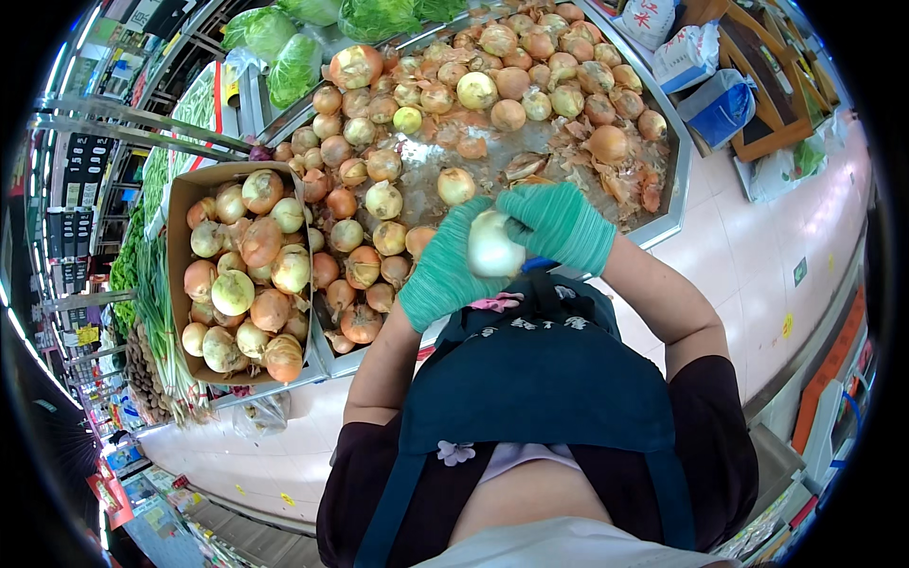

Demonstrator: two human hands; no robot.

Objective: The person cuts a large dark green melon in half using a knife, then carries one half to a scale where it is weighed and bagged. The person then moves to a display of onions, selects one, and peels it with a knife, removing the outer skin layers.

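A pale onion (495, 245) with its dry skin off is held between my two gloved hands, in front of my apron. My left hand (449, 266), in a green knit glove, cups it from the left and below. From the upper right my right hand (557, 226), gloved alike, has its fingers on the onion's top. Just beyond lies the metal display bin (505, 145), with brown onions (497, 40) heaped at its back and loose onion skins (632, 174) at its right. A single onion (456, 186) rests on the bare metal near my left hand.
A cardboard box (175, 273) full of onions stands at the bin's left end. Cabbages (295, 67) lie behind it, scallions (156, 319) further left. Bagged goods (717, 106) and a wooden rack (770, 78) are at the right. Tiled floor (738, 241) borders the bin.
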